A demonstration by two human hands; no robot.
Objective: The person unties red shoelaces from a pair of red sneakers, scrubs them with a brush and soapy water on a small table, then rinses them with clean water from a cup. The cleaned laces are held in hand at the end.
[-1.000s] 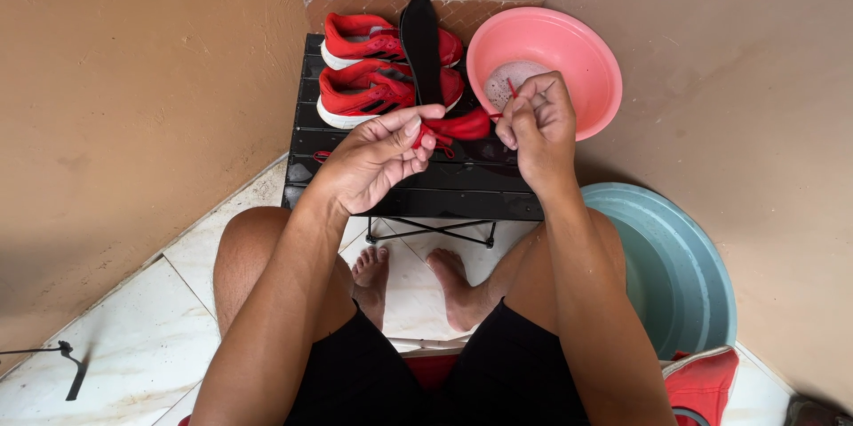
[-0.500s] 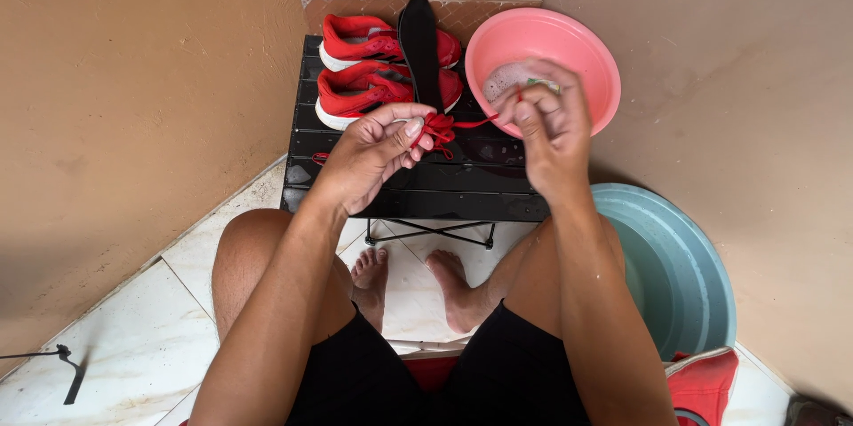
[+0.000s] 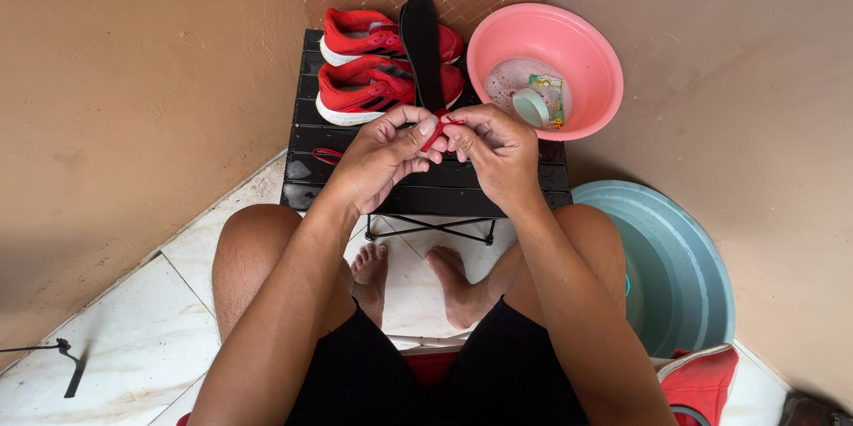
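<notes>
My left hand (image 3: 382, 155) and my right hand (image 3: 495, 149) meet over a small black slatted table (image 3: 425, 188), both pinching a bunched red shoelace (image 3: 434, 133) between their fingertips. Two red sneakers with white soles, one (image 3: 369, 88) nearer and one (image 3: 360, 35) behind it, lie on their sides at the far end of the table. A black insole (image 3: 421, 39) rests across them. A pink basin (image 3: 544, 66) with soapy water stands at the table's right end, holding a small tub and a packet (image 3: 540, 103).
A second red lace (image 3: 326, 156) lies on the table's left side. A large teal basin (image 3: 668, 277) sits on the floor at right, a red bag (image 3: 702, 382) beside it. Brown walls close in on both sides. My bare feet (image 3: 413, 270) rest on white tiles.
My right hand has drawn in from the pink basin to meet the left hand at the table's middle. The red lace is now gathered between both hands.
</notes>
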